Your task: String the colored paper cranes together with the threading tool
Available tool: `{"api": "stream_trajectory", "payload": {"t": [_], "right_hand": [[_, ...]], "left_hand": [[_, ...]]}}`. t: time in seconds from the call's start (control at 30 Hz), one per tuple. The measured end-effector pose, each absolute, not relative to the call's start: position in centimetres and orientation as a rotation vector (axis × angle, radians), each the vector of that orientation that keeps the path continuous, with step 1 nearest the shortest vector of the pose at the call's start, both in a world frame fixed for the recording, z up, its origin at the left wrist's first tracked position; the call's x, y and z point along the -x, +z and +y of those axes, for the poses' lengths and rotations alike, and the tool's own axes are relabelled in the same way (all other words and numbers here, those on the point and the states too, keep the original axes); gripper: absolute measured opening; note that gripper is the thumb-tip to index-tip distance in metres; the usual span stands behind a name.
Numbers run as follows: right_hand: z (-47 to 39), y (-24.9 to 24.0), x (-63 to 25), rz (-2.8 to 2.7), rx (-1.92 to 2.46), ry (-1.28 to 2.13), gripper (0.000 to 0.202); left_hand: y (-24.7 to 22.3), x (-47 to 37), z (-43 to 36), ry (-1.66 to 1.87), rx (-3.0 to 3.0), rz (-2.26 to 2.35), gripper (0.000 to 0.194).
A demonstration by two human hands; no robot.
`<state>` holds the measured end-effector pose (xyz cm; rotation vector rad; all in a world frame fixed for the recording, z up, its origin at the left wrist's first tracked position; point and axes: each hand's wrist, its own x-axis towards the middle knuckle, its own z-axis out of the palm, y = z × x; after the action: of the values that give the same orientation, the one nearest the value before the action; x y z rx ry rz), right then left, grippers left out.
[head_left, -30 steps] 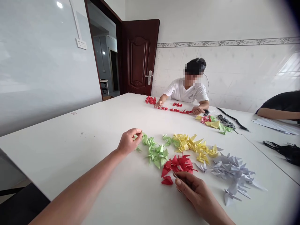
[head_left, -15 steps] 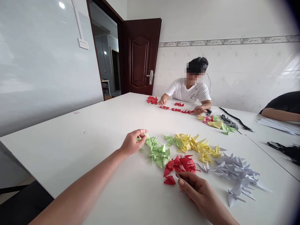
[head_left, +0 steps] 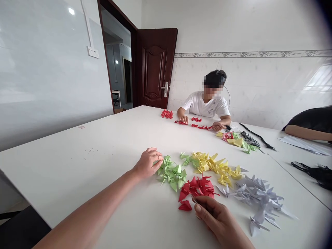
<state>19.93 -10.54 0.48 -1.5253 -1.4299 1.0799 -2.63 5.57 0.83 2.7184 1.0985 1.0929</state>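
My left hand (head_left: 147,163) rests at the left edge of a pile of light green paper cranes (head_left: 173,175). Its fingers are apart and its fingertips touch the nearest green cranes. Low in the view, my right hand (head_left: 216,215) is closed in a pinch on a thin needle (head_left: 194,198), whose tip points toward the red paper cranes (head_left: 199,186). One red crane (head_left: 185,205) lies apart, just left of the needle. Any thread inside the right hand is hidden.
Yellow cranes (head_left: 211,164) lie behind the red ones, and white cranes (head_left: 260,193) to the right. Across the white table (head_left: 116,207) a person in a white shirt handles a row of red cranes (head_left: 202,127). Black cords (head_left: 315,174) lie at the right.
My left hand has lowered onto the green pile and its fingers have spread from a pinch. My right hand stays by the red cranes. The view has tilted up slightly.
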Motion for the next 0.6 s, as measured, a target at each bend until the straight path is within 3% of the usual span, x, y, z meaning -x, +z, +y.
{"api": "stream_trajectory", "payload": {"t": [0.2,0.6], "right_hand": [[-10.52,0.33,-19.94,-1.426,1.514,1.079,0.049],[-10.60,0.29,-19.90,-1.396,1.480,1.126,0.050]], "left_hand": [[0.76,2.47,5.69,1.083,-2.745,1.049,0.019],[1.48,2.58,5.53,1.514,-2.535,1.122,0.014]]}}
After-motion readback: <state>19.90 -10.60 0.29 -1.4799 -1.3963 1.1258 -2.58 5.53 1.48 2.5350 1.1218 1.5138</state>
